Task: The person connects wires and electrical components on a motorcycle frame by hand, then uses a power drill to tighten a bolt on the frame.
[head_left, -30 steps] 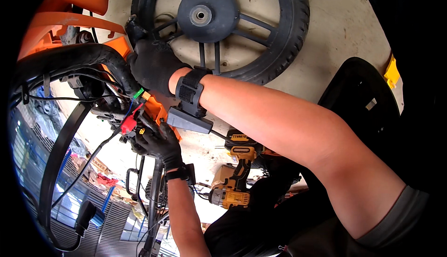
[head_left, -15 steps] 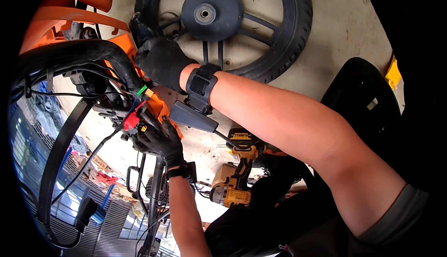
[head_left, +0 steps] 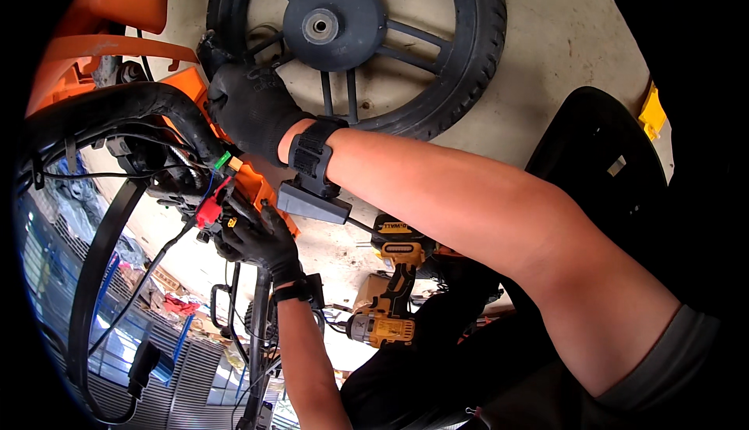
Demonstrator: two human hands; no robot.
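Both my hands wear black gloves. My right hand (head_left: 250,106) reaches across to the far left, beside the orange body panel (head_left: 187,85) and against the wheel's edge. Its fingers are closed, and what they hold is hidden. Nearer, my left hand (head_left: 264,244) is at the wiring of the vehicle frame, fingers curled around something dark I cannot make out. A small yellow piece (head_left: 232,222) shows at its fingertips. Just above it are a red connector (head_left: 209,212) on a black cable and a green connector (head_left: 222,160). A thick black frame tube (head_left: 117,96) arches over the wires.
A black spoked wheel with tyre (head_left: 490,48) lies on the pale floor at the top. Below my right forearm stands a yellow and black power drill (head_left: 390,327). A dark box on a cable (head_left: 314,202) hangs by my right wrist. A black seat-like shape (head_left: 593,134) is at right.
The view has shifted, so the wheel, frame and drill appear slightly further left, the frame also lower. Both hands stay at about the same places on the vehicle.
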